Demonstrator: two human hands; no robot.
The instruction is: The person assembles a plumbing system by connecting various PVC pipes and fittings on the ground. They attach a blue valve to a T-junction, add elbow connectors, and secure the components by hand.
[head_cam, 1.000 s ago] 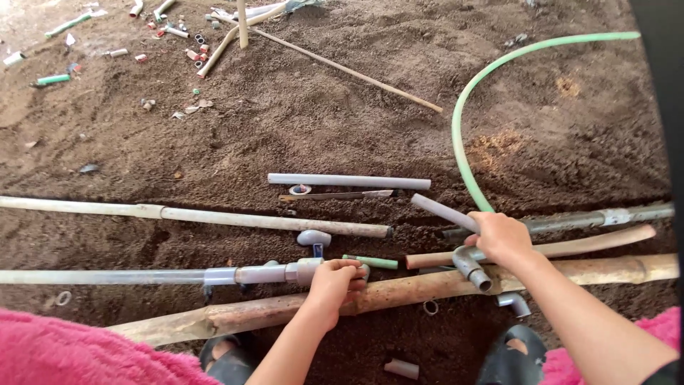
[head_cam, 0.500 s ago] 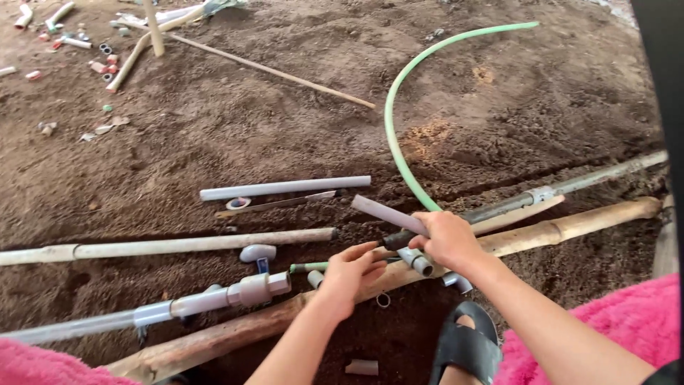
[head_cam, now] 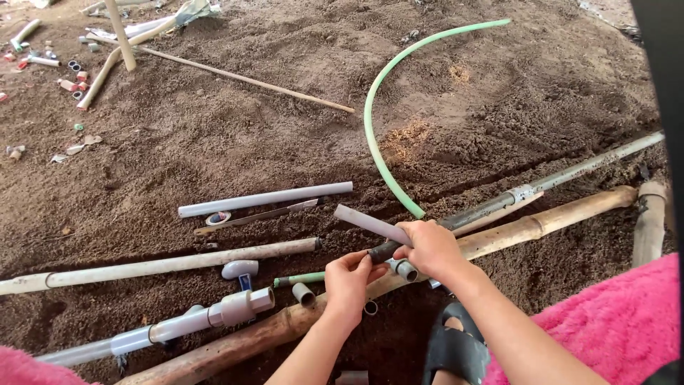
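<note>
— Brown, loose soil (head_cam: 214, 142) fills the whole ground, with pipes and poles lying across it. What are the hands on?

— Both are at one spot near the bottom middle. The right hand (head_cam: 429, 248) is clenched around a short grey pipe (head_cam: 370, 224) where it meets a dark pipe end (head_cam: 385, 252), with a grey elbow fitting (head_cam: 406, 269) just under its fingers. The left hand (head_cam: 349, 281) has its fingers closed on that same dark end, touching the right hand.

— Where does the short grey pipe point?

— Up and to the left, tilted above the soil, its free end in the air.

— And around them?

— A long bamboo pole (head_cam: 541, 224) runs under the hands from lower left to upper right. A dark metal pipe with a coupling (head_cam: 524, 194) lies in a shallow trench beside it. A green hose (head_cam: 377, 135) curves from the top of the view down to just beside the right hand. To the left lie a grey valve assembly on a pipe (head_cam: 235, 308), a loose grey elbow (head_cam: 239, 269), a small pipe stub (head_cam: 303, 294) and a short green piece (head_cam: 303, 279).

— Farther off?

— A long grey pipe (head_cam: 263, 199) with a tape roll (head_cam: 218, 217) by it, a pale pole (head_cam: 157, 266), and scattered fittings (head_cam: 75, 75) at the top left. Pink cloth (head_cam: 605, 321) shows at the lower right, a black sandal (head_cam: 456, 349) beneath the arms
</note>
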